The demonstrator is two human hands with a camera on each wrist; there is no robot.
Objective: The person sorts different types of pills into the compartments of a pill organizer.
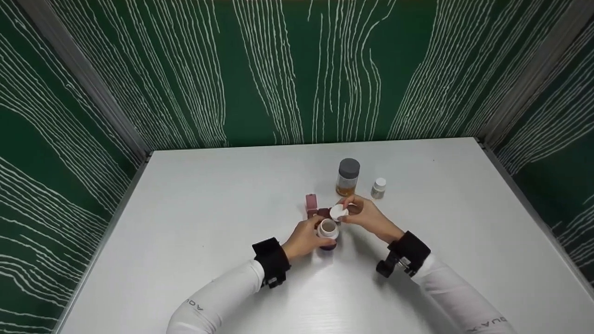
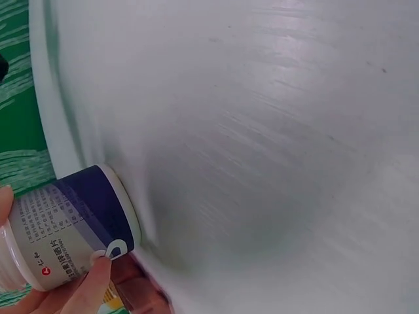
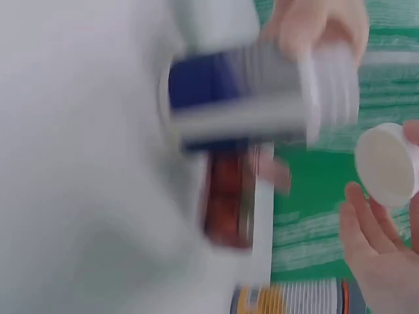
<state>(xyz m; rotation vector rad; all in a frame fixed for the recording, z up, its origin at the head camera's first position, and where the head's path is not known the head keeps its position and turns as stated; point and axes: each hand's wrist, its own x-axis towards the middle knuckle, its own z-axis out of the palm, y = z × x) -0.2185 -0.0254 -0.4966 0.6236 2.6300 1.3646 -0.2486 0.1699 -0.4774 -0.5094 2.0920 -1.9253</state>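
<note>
My left hand (image 1: 302, 237) grips a white bottle (image 1: 328, 228) with a blue and grey label, upright on the table. Its mouth is uncapped; what lies inside is too small to tell. The left wrist view shows the fingers curled round the labelled bottle (image 2: 78, 226). Just beyond the bottle's mouth, my right hand (image 1: 370, 220) pinches a white screw cap (image 1: 339, 213). In the right wrist view the cap (image 3: 386, 167) is apart from the blurred bottle, its hollow side visible. A reddish-brown compartment box (image 3: 226, 199) with a raised pink lid (image 1: 311, 202) lies behind the bottle, partly hidden by the hands.
Past the right hand stands a clear jar (image 1: 348, 177) with a grey lid and amber contents at its bottom. Right of it is a small white-capped bottle (image 1: 378, 188). The white table (image 1: 222, 199) meets green, white-streaked walls (image 1: 260, 69) at the back and sides.
</note>
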